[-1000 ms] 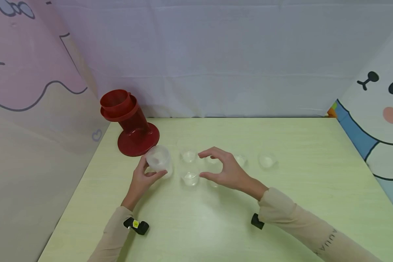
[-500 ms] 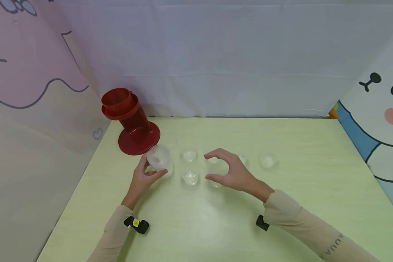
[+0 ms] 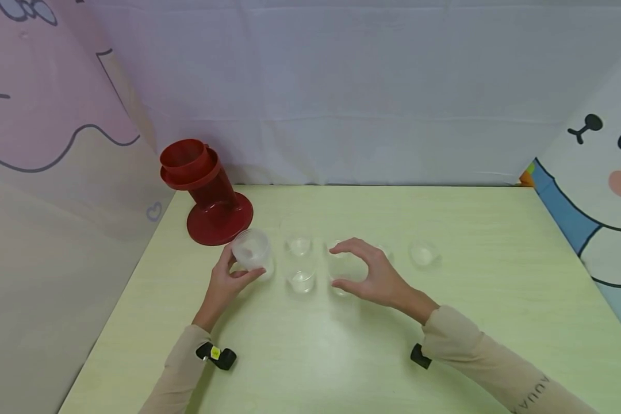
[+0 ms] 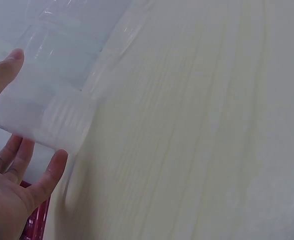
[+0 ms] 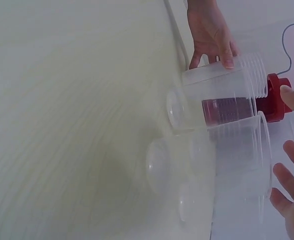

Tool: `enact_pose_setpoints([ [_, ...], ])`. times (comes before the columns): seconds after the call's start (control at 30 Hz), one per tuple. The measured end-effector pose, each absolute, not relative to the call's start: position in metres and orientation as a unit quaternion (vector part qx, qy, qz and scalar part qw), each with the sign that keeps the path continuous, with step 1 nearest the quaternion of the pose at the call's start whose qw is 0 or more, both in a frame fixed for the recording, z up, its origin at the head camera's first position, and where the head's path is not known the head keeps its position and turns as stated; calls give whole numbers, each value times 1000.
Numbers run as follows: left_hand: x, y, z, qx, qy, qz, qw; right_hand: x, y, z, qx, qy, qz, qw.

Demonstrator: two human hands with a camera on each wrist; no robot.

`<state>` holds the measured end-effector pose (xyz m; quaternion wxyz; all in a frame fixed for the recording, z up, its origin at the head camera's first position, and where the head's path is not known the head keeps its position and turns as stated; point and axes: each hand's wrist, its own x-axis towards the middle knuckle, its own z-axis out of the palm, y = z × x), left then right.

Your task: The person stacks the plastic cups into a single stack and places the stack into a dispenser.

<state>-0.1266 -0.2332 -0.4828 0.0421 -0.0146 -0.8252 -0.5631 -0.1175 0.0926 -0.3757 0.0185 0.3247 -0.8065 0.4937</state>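
We seem partway: our left hand (image 3: 227,287) grips a nested cup stack (image 3: 251,250); our right hand (image 3: 376,278) curves wide, empty, near separate cups (image 3: 301,282) not yet nested on the tabletop (image 3: 310,368).

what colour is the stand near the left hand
Red; the stand shows best in the head view.

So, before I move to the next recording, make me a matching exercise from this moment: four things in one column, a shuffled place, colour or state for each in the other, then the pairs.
Things
1. Red stand
2. Clear cup stack
3. Right hand
4. Left wrist device

Place, colour or state
A. Thumb and fingers apart in a wide curve
B. Black, with a small yellow patch
C. Gripped by the left hand
D. At the table's far left corner, head view

Pairs: 1-D, 2-C, 3-A, 4-B
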Motion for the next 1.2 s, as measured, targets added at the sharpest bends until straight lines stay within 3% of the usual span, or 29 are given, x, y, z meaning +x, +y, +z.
enact_pose_setpoints([
  [0.57,-128,-234,-483,-17,-827,-561,39,-115,104,-397,316,-806,495,70],
  [1.2,-123,-231,-471,-10,-817,-576,24,-114,102,-422,242,-803,545,26],
])
